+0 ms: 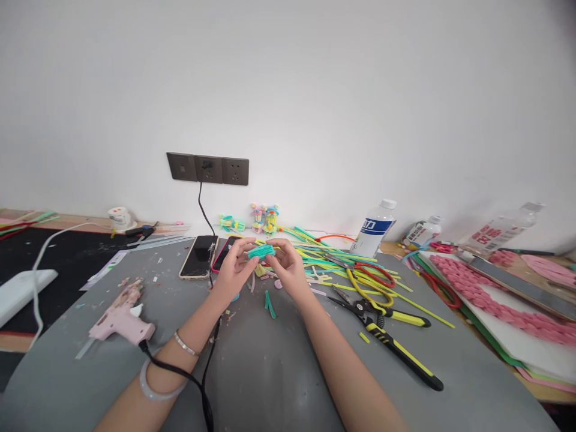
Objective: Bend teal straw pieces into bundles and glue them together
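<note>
Between both hands, above the middle of the grey table mat (279, 372), is a small bundle of teal pipe cleaners (261, 251). My left hand (237, 261) pinches its left end with thumb and fingers. The right end sits between the thumb and fingers of my right hand (286, 264). A bent teal pipe cleaner piece (270, 305) lies on the mat just below the hands. Loose yellow and teal pipe cleaners (324, 258) are spread behind and to the right of my right hand.
A pink glue gun (119, 321) with a black cord lies at left. Two phones, one a black-screened phone (198, 257), lie behind my left hand. Pliers (382, 333) and scissors (355, 267) rest at right. A bottle (375, 231) and small pipe-cleaner figures (264, 219) stand by the wall.
</note>
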A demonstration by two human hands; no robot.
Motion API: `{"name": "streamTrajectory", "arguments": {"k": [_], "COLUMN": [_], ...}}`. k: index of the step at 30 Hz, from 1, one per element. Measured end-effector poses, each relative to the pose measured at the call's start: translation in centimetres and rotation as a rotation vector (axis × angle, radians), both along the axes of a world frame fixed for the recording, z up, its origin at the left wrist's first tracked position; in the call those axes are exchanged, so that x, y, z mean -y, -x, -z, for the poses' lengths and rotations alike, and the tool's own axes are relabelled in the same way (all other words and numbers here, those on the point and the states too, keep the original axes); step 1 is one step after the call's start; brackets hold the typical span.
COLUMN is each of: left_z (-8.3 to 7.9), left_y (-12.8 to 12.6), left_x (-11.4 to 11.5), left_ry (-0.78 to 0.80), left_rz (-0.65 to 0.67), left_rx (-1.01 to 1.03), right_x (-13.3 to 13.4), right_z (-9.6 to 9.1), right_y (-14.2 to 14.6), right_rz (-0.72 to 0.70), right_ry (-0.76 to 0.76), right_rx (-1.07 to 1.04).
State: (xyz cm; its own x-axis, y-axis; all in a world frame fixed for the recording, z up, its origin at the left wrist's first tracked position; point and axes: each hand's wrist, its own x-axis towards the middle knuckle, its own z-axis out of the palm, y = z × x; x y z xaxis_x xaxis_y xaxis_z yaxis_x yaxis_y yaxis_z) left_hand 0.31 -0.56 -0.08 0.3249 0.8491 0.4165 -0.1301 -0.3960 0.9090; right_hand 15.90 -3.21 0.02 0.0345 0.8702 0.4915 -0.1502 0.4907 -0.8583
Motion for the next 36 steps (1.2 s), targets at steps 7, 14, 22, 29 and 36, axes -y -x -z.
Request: {"name": "streamTrajectory", "arguments": {"k": [7,14,22,29,36], "left_z": [0.19,0.01,0.14,-0.03,-0.16], "left_y": [0.07,0.07,0.12,0.01,0.24], "left_x": [-0.3,-0.21,-0.37,-0.09,-0.12], "left_ry": [-0.082,-0.068,-0.058,-0.05,-0.118], "left_rz": [-0.018,-0.028,-0.024,-0.06,-0.123], "left_rx": [-0.026,-0.009,-0.027,0.025,-0.034], "right_x": [-0.17,-0.25,-0.2,-0.17,-0.08], "right_z": [0.15,0.26,0.41,0.22,0.08], "right_y": [0.06,0.04,-0.06,-0.02,-0.19], "right_rz": [-0.02,-0.016,-0.039,-0.021,-0.03], "right_ry": [-0.012,0.001,0.01,0.0,0.004], "right_rx": [0.009,-0.006,0.003,0.023,0.025]}}
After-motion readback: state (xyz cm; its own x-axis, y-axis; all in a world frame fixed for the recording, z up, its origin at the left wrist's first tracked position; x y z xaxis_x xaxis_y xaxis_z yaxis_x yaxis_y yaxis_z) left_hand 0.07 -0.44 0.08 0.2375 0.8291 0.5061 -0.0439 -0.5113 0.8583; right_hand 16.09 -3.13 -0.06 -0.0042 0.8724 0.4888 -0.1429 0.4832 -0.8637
